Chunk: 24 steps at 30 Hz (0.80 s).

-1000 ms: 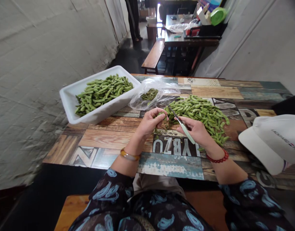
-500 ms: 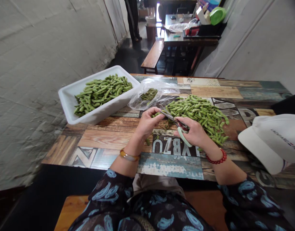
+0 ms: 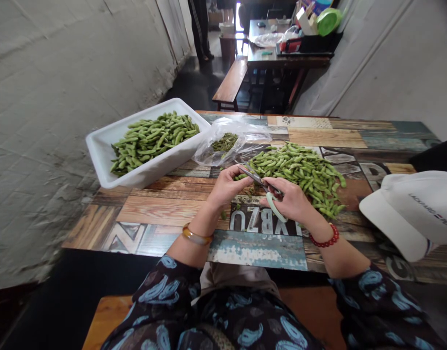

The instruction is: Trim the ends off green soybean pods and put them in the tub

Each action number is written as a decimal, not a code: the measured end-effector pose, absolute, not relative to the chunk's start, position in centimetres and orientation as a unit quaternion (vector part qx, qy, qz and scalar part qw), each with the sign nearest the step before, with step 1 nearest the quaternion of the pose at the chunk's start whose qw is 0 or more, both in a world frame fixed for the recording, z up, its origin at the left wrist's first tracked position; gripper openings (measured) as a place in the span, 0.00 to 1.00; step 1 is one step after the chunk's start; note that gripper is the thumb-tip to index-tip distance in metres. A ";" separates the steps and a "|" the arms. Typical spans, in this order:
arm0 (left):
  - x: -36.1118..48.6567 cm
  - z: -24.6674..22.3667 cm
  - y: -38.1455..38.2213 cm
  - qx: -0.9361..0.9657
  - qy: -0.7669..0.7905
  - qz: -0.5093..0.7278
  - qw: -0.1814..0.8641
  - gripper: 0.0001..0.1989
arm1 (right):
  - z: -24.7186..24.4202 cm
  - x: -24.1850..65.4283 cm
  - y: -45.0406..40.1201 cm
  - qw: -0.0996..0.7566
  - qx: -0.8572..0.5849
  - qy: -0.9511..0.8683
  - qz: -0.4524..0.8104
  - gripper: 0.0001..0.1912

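My right hand point(image 3: 291, 198) is wrapped around scissors point(image 3: 275, 206) with pale green handles. The blades point left, to the fingertips of my left hand point(image 3: 225, 187). That hand is pinched around a green soybean pod, mostly hidden by the fingers and blades. Just beyond both hands lies a loose heap of soybean pods point(image 3: 300, 167) on the patterned table point(image 3: 154, 209). To the left, a white plastic tub point(image 3: 161, 167) holds many more pods. Between tub and heap, a clear plastic bag point(image 3: 249, 130) lies open with small green trimmings point(image 3: 225, 142) in it.
A white cap point(image 3: 416, 209) lies at the table's right side, near a black item point(image 3: 437, 156). Small green scraps are scattered by my hands. Further off are a wooden bench point(image 3: 231, 81), a second table with assorted items, and a standing person's legs point(image 3: 199, 29).
Both hands stay close together over the table. The scissor blades have shifted slightly at my left fingertips, and the handles sit a little closer together. The view has moved slightly.
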<state>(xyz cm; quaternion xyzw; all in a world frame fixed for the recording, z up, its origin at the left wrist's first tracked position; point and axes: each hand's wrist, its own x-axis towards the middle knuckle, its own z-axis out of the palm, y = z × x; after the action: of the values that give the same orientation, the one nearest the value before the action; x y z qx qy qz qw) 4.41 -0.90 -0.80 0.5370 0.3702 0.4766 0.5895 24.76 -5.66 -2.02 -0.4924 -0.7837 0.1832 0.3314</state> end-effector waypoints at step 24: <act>3.7 0.3 -0.5 0.370 0.359 0.477 0.712 0.22 | -2.6 25.2 -5.3 0.391 -0.542 -0.689 0.280 0.27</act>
<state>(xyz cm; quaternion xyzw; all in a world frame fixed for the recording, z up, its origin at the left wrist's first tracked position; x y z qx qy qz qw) 3.67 -0.46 0.31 0.3696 0.3594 0.4768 0.7119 25.24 -5.29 -2.59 -0.5418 -0.6892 0.2802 0.3910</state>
